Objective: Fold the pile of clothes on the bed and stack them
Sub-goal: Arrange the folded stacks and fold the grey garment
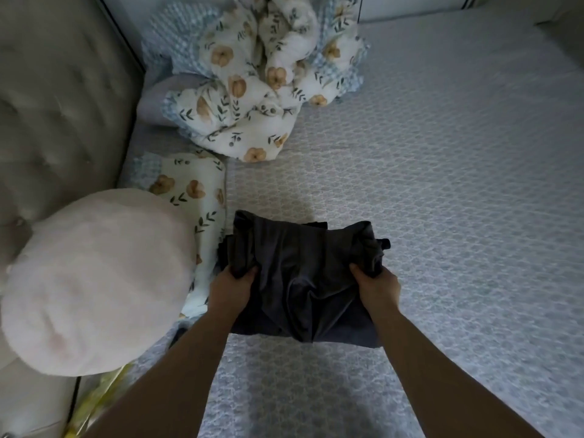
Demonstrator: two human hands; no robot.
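Observation:
A dark grey garment (300, 273), partly folded and bunched, lies on the grey quilted mattress (442, 200) in front of me. My left hand (232, 286) grips its left edge, fingers curled into the cloth. On the garment's right edge, my right hand (374, 286) holds the fabric the same way. A small tab of the garment sticks out at its upper right. A crumpled floral cloth (262, 74) sits further back on the bed. A flat floral piece (192, 197) lies just left of the dark garment.
A round pale pink cushion (94, 279) rests at the left against a beige tufted headboard (57, 105). Something yellow (104, 393) shows below the cushion. The mattress stretches out to the right and back.

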